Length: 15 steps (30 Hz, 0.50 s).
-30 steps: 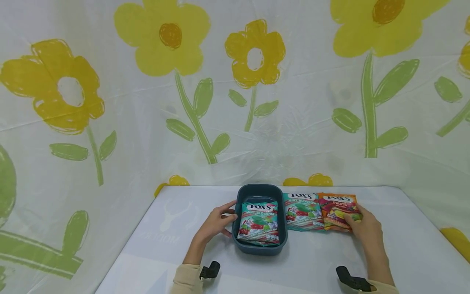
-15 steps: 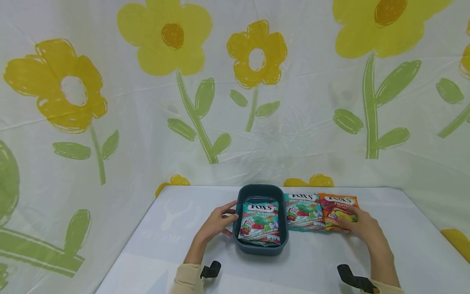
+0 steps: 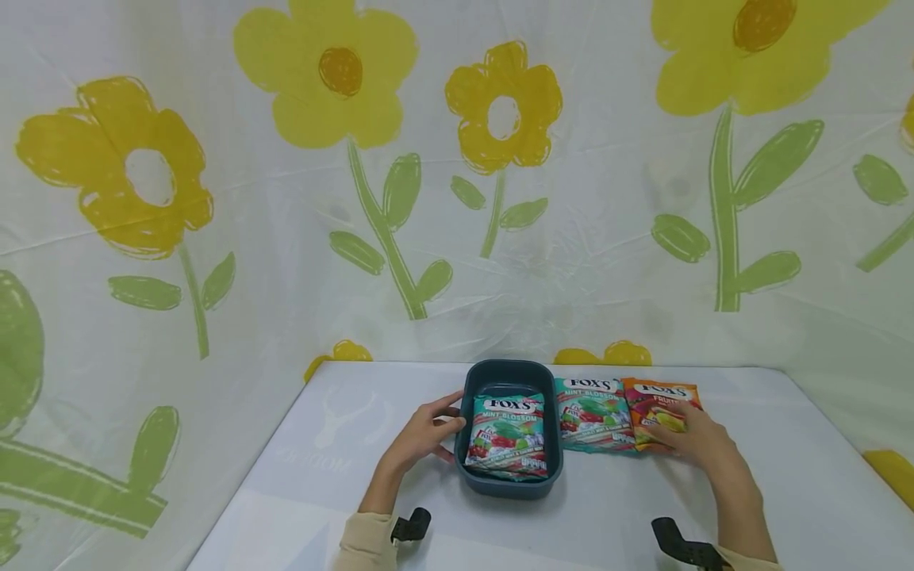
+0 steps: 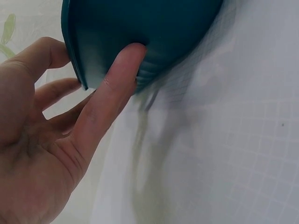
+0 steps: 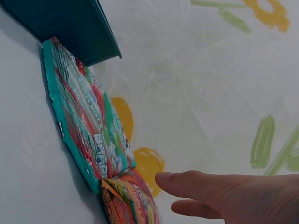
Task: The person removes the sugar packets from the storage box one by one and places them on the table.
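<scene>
A dark teal rectangular box stands on the table, with a green Fox's Mint Blossom candy bag lying inside it. My left hand touches the box's left outer side. In the left wrist view, the thumb lies against the box wall, with the other fingers near its edge. Right of the box lies a second green Mint Blossom bag. An orange Fox's Fruits bag adjoins it. My right hand reaches over the orange bag's right part with extended fingers; contact is unclear.
The white table ends at a back edge just behind the box and bags. A white curtain printed with yellow flowers hangs behind it. A black wrist mount sits on the left wrist, another on the right.
My right hand has shifted left from the orange bag's right edge to over its face. The left hand stays against the box. The box and bags keep their places.
</scene>
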Available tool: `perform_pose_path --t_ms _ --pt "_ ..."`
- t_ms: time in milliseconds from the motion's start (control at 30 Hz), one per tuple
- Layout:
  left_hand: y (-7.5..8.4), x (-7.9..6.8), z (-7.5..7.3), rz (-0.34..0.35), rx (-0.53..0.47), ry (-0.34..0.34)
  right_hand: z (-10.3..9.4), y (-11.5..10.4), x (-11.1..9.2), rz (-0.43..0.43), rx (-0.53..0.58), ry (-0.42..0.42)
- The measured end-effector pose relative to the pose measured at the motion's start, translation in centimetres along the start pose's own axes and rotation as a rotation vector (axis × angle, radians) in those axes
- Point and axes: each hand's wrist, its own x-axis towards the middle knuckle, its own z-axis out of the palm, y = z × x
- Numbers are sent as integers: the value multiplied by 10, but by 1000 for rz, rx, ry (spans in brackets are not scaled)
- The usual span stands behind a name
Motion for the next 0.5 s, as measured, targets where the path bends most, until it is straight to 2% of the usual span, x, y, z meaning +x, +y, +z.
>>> perform_pose_path --t_ms 267,500 --pt "1 -2 0 5 -2 2 3 -15 -4 -39 -33 9" --pt "5 -4 0 14 -12 -6 5 -36 -13 -165 -94 41"
